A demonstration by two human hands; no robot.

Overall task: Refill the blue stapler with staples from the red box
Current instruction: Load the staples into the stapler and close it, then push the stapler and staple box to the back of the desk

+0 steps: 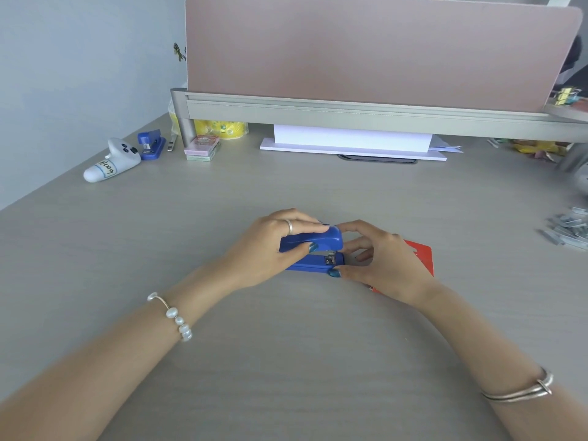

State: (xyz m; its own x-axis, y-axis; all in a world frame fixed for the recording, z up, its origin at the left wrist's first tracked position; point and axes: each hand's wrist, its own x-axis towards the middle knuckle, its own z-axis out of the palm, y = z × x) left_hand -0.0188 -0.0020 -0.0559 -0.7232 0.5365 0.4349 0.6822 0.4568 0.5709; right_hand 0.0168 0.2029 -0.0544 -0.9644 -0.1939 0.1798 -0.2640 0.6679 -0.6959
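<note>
the blue stapler (318, 249) sits on the grey worktop (286, 361) in the middle of the view, held between both hands. the left hand (270, 246) wraps over its top cover, fingers (305, 226) curled along the far side and thumb pressed on the near side. the right hand (378, 262) is at the stapler's front end, its thumb touching the base and its forefinger resting on the nose of the cover, the other fingers loosely bent. the red box (423, 256) lies flat just behind the right hand, partly hidden by it. a heap of loose staples (568, 229) lies well apart at the right edge. a second blue stapler (151, 144) stands far back on the left.
</note>
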